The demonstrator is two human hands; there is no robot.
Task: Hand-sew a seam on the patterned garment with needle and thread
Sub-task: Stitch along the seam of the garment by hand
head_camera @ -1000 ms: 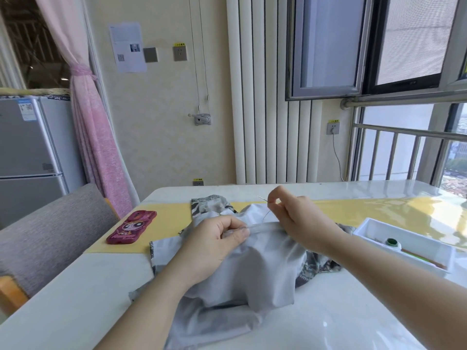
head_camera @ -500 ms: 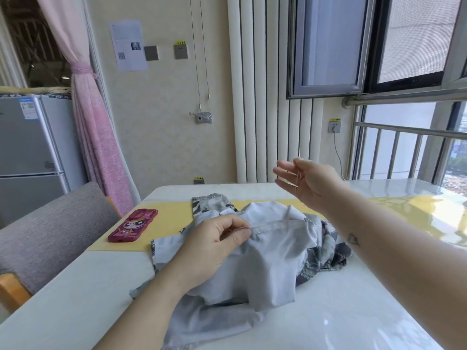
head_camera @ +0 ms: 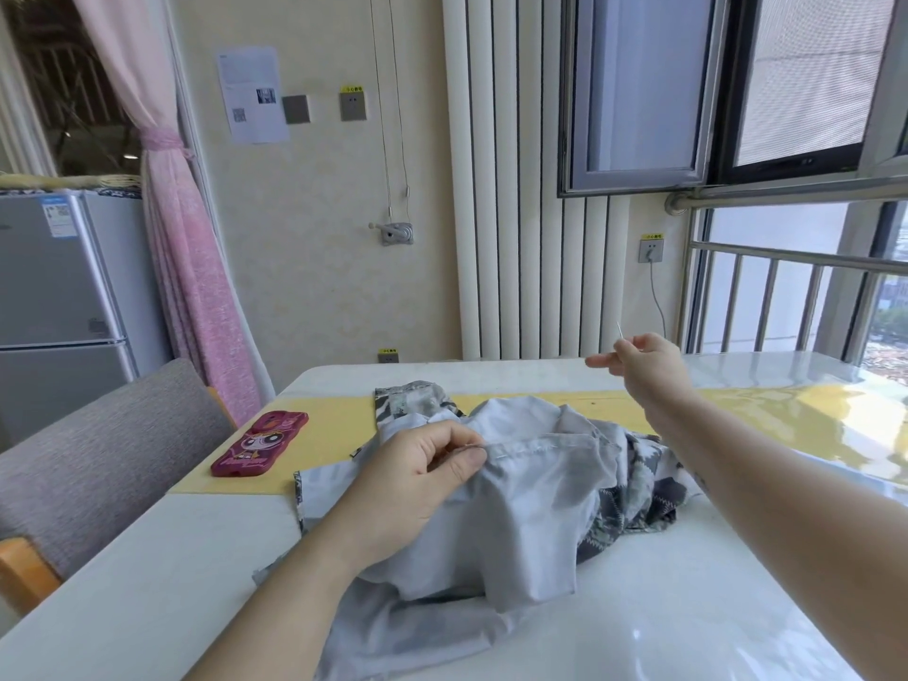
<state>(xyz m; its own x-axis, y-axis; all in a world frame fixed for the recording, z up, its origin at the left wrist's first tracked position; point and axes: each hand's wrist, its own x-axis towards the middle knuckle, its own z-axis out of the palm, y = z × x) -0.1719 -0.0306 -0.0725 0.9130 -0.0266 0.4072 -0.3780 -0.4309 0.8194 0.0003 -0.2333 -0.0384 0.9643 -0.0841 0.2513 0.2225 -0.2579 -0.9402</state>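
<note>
The patterned garment [head_camera: 530, 489] lies bunched on the white table [head_camera: 688, 607], its pale grey inside facing up and grey zigzag print showing at the right and back. My left hand [head_camera: 417, 484] pinches a folded seam edge of it between thumb and fingers. My right hand [head_camera: 643, 366] is raised above the table's far side, to the right of the garment, pinching a thin needle [head_camera: 620, 330] that points upward. The thread is too fine to see.
A pink cartoon phone case [head_camera: 260, 443] lies on the yellow table runner [head_camera: 334, 435] at the left. A grey chair [head_camera: 98, 459] stands at the table's left side. A radiator, a window and a metal railing are behind the table.
My right hand left the seam with the needle, rose up and away, and now sits further right. The left hand has kept its pinch on the seam.
</note>
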